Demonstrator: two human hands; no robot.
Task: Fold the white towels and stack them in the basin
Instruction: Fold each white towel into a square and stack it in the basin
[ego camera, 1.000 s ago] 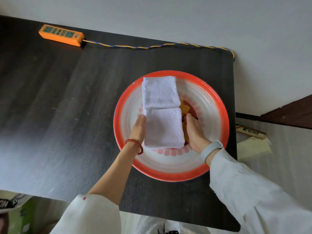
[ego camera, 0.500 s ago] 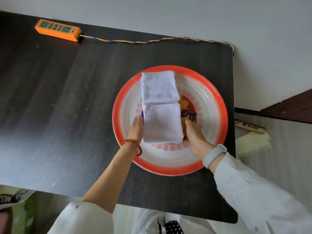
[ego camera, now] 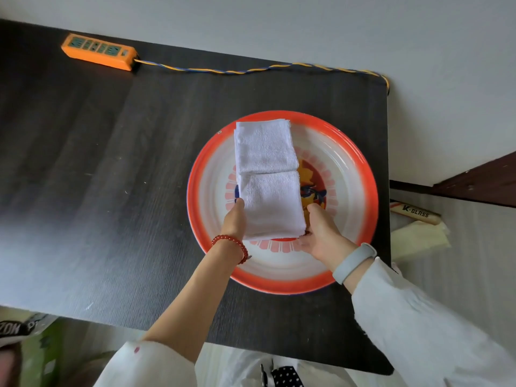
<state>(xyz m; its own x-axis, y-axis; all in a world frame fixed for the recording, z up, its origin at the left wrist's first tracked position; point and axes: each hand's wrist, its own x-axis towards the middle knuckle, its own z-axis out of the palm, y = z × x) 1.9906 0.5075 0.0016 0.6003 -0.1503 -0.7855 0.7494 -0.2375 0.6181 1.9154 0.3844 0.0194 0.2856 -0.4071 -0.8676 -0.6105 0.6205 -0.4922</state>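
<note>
A white enamel basin (ego camera: 360, 174) with a red rim stands on the dark table. A folded white towel (ego camera: 265, 146) lies over its far left side. A second folded towel (ego camera: 272, 205) lies just in front, its far edge meeting the first. My left hand (ego camera: 236, 222) holds this near towel's left edge, thumb on the side and fingers hidden beneath. My right hand (ego camera: 321, 233) holds its near right corner, thumb against the right edge and fingers curled under the corner.
An orange power strip (ego camera: 99, 51) lies at the table's far left, its twisted cable (ego camera: 251, 69) running along the back edge. The dark table (ego camera: 111, 177) ends just right of the basin. A tube and yellowish cloth (ego camera: 416, 227) lie on the floor there.
The near towel has stayed in my hands over the basin's middle. My right hand has slid back along the right edge toward the towel's near corner.
</note>
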